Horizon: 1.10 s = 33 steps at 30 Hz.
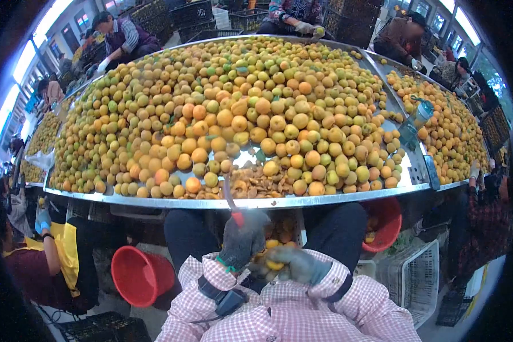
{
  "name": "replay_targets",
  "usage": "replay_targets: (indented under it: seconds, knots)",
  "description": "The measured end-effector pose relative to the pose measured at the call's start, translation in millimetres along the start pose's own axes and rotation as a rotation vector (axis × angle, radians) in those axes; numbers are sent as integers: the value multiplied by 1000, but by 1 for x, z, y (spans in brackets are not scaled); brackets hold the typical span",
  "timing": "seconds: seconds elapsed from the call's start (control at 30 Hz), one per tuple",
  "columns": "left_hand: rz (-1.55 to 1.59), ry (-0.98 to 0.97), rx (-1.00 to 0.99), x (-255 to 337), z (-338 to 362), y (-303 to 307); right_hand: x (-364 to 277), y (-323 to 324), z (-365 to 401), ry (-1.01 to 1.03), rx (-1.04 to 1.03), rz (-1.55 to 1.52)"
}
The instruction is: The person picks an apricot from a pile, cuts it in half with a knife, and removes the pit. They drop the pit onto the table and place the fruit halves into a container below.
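Note:
My left hand (pixel 239 242), in a dark grey knitted glove, is closed around the red handle of a knife (pixel 228 194). The knife's blade points up and away, over the near rim of the metal table (pixel 239 203). My right hand (pixel 306 266), gloved in grey and slightly blurred, is low in front of my body with its fingers closed on a yellow apricot piece (pixel 275 265). Below and between both hands are more apricots (pixel 282 231), partly hidden by the gloves. On the table ahead lies a big heap of apricots (pixel 228 118), with brownish cut scraps (pixel 256 181) near the edge.
Red buckets (pixel 137 276) (pixel 386 225) stand on either side of my legs. A white plastic crate (pixel 419 279) is at the right. A bottle (pixel 422 114) and a phone-like dark object (pixel 431 172) rest by the table divider. Several people sit around the tables.

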<state>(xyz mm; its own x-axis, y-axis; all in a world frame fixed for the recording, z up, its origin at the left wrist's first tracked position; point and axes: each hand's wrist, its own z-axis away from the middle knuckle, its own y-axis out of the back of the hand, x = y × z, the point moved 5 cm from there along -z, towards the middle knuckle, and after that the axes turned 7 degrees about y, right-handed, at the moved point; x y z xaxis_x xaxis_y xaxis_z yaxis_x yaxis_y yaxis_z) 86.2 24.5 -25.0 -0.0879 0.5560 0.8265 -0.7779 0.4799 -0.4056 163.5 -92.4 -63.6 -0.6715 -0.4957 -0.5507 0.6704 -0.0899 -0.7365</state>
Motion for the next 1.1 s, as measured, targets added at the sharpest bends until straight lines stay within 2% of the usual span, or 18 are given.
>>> replay_targets:
  seconds: [0.03, 0.1, 0.2, 0.23, 0.33, 0.37, 0.47, 0.53, 0.67, 0.7, 0.73, 0.8, 0.87, 0.9, 0.97, 1.0, 1.07, 1.1]
  knots:
    - [-4, -10, -8, 8, 6, -6, 4, -5, 2, 10, -2, 8]
    - [32, 27, -170, 12, 16, -18, 19, -25, 4, -97, 3, -323]
    - [-24, 144, -315, 10, 18, -18, 16, -37, 3, -55, -76, -376]
    - [-90, 14, -283, 10, 17, -16, 18, -35, 5, -45, -87, -415]
    - [26, 111, -445, 11, 21, -11, 13, -34, 12, 32, -25, -333]
    - [-34, 33, -447, 20, 24, -11, 8, -37, 16, 30, -22, -338]
    - [29, 63, -489, 28, 33, -11, -4, -42, 17, 47, -55, -497]
    - [37, 53, -531, 22, 28, -9, -2, -41, 7, 187, -150, -405]
    - [163, -80, -382, 26, 21, -18, -4, -36, 10, 186, 43, -140]
    - [401, -49, -364, 23, 16, -13, -3, -39, 12, 182, 43, -142]
    - [636, -23, -345, 22, 12, -9, -7, -42, 17, 212, 97, 42]
    - [611, -83, -230, 24, 11, -5, -6, -40, 20, 235, 148, 224]
    - [732, -95, -448, 29, 13, -10, -6, -35, 23, 231, 155, 317]
    - [734, -99, -444, 26, 13, -8, -9, -38, 25, 227, 152, 319]
    - [-902, -394, 209, 27, 15, 2, -20, -50, 32, 154, 250, 279]
    - [-901, -389, 215, 25, 17, 1, -17, -50, 31, 147, 246, 278]
    - [254, -223, -278, 22, 19, -13, -16, -48, 32, 210, 304, 251]
    - [-74, -241, -46, 17, 19, -11, -14, -47, 31, 209, 303, 251]
